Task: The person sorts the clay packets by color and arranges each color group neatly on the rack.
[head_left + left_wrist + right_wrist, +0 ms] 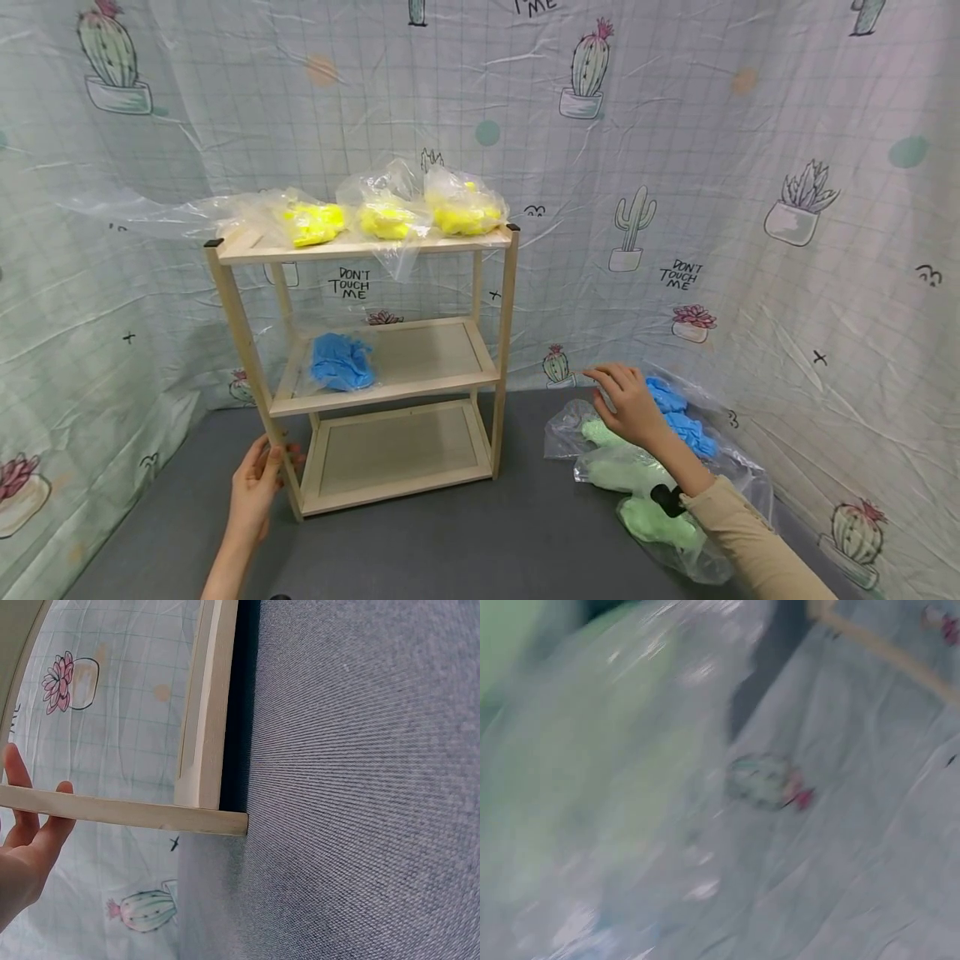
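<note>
A light wooden three-tier shelf rack (405, 392) stands on the dark tabletop. My left hand (258, 483) holds its left front post (135, 813) low down, the fingers on either side of the wood. Over the pile at the right, my right hand (630, 408) hovers with loosely bent fingers and nothing in it. Below and beside that hand lie clear bags of pale green material (660, 525) and bags of blue material (690, 432). In the blurred right wrist view a green-filled bag (592, 787) fills the left side; the hand is not seen there.
Three clear bags with yellow contents (467, 215) sit along the top tier, some plastic hanging over its edges. One blue-filled bag (341, 362) lies at the left of the middle tier. A cactus-print curtain (555, 183) encloses the back and sides.
</note>
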### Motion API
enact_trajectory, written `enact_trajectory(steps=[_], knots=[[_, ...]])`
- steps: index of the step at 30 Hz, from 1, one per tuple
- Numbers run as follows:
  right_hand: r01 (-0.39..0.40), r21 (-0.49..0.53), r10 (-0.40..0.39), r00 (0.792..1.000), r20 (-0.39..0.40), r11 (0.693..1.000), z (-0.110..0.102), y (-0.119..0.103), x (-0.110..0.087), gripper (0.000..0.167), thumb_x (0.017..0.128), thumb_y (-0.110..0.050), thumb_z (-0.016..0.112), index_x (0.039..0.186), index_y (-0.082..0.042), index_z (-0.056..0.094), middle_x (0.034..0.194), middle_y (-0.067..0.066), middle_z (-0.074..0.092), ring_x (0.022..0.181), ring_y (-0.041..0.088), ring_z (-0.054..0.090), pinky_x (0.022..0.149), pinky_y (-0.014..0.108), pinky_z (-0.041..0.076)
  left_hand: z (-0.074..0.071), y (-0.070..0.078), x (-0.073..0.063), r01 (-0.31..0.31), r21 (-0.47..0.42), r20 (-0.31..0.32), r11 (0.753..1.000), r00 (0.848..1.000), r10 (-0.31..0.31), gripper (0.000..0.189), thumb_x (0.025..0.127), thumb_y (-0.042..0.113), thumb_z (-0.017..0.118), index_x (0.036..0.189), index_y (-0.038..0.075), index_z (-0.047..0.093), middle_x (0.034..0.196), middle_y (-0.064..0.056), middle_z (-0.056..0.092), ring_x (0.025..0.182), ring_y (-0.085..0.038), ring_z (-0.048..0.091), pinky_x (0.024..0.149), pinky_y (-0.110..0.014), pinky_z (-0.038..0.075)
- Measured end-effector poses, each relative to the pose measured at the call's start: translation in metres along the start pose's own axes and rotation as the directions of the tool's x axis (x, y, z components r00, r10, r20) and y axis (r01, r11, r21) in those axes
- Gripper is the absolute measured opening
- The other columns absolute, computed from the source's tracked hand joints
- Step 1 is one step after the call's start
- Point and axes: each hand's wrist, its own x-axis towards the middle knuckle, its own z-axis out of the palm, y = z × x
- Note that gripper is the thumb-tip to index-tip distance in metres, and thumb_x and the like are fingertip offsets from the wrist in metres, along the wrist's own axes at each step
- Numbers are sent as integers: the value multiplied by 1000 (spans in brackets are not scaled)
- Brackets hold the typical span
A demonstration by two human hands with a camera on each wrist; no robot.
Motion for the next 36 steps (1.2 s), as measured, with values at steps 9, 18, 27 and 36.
enact_trajectory(steps=[9, 18, 27, 36], knots=[[-118, -104, 133, 978, 161, 988, -20, 55, -43, 31, 75, -5, 61, 106, -5, 59, 94, 13, 57, 87, 31, 50, 72, 49, 35, 1, 2, -1, 23, 26, 5, 999, 1000, -23, 23, 95, 17, 40, 115, 23, 49, 87, 19, 64, 77, 3, 63, 62, -17, 47], [-100, -265, 197, 908, 370, 959, -40, 94, -90, 22, 83, -11, 55, 104, -4, 57, 95, 13, 56, 86, 30, 49, 64, 46, 32, 0, 2, -1, 18, 7, 12, 1000, 1000, -18, 23, 95, 17, 40, 115, 22, 50, 87, 17, 64, 77, 2, 63, 62, -17, 48], [-182, -364, 371, 742, 559, 913, -55, 106, -124, 33, 79, -21, 64, 107, -5, 57, 100, 15, 55, 88, 31, 47, 61, 44, 29, -2, 0, 1, 5, -16, 8, 1000, 1000, -5, 22, 94, 17, 41, 114, 23, 50, 86, 16, 65, 76, 2, 64, 61, -18, 48], [-208, -411, 442, 636, 633, 888, -49, 106, -148, 68, 71, -46, 68, 123, -5, 49, 115, 19, 52, 104, 38, 47, 79, 62, 33, -1, 2, 1, 17, -3, 8, 1000, 1000, -17, 23, 95, 17, 40, 114, 24, 50, 85, 17, 65, 75, 2, 63, 61, -18, 48]])
